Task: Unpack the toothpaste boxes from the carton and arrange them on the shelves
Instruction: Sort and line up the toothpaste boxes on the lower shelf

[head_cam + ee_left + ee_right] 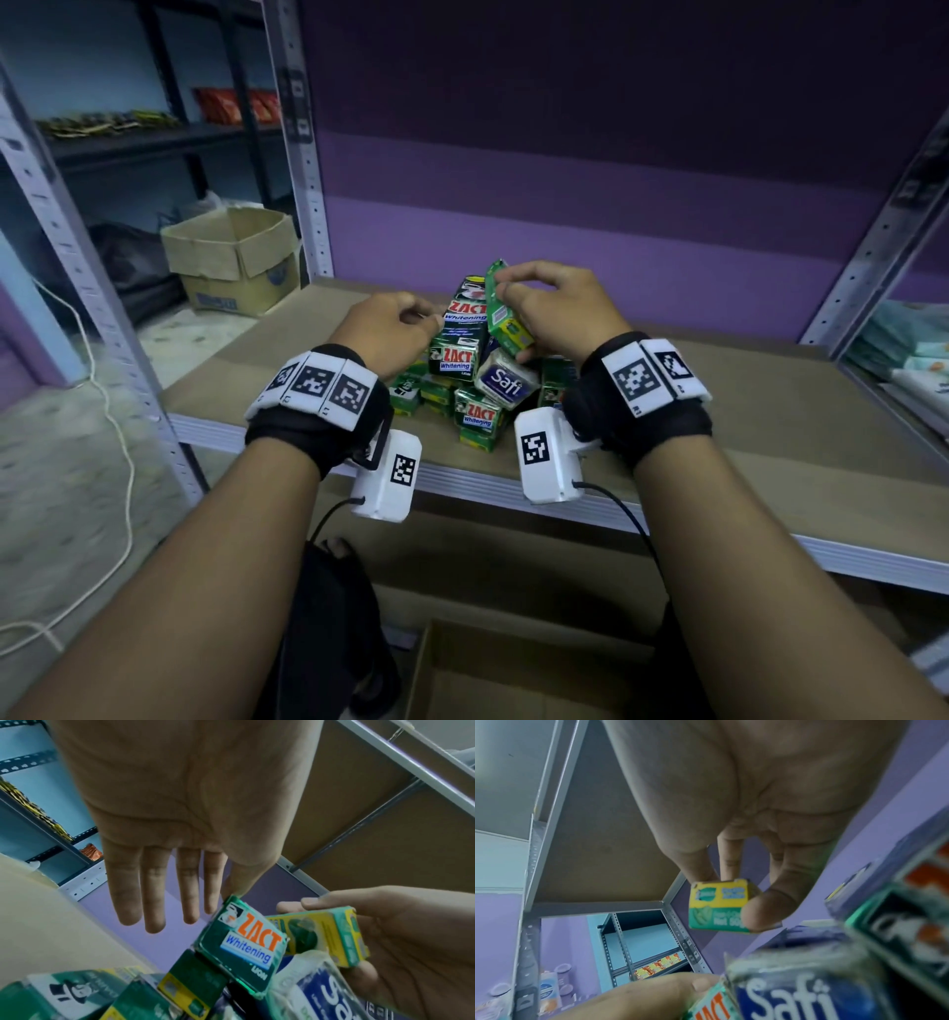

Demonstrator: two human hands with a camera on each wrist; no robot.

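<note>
A pile of toothpaste boxes lies on the brown shelf board, mostly green ZACT boxes plus a blue Safi box. My right hand pinches a green and yellow box between thumb and fingers, lifted above the pile and tilted. The right wrist view shows that box end-on under my fingers. My left hand is beside the top ZACT Whitening box. In the left wrist view its fingers hang straight and the thumb touches that box's upper corner.
An open brown carton stands on the floor below the shelf. Another open carton sits on the floor at back left. Grey perforated uprights frame the shelf. A white cable trails on the floor. Pale packets fill the neighbouring right shelf.
</note>
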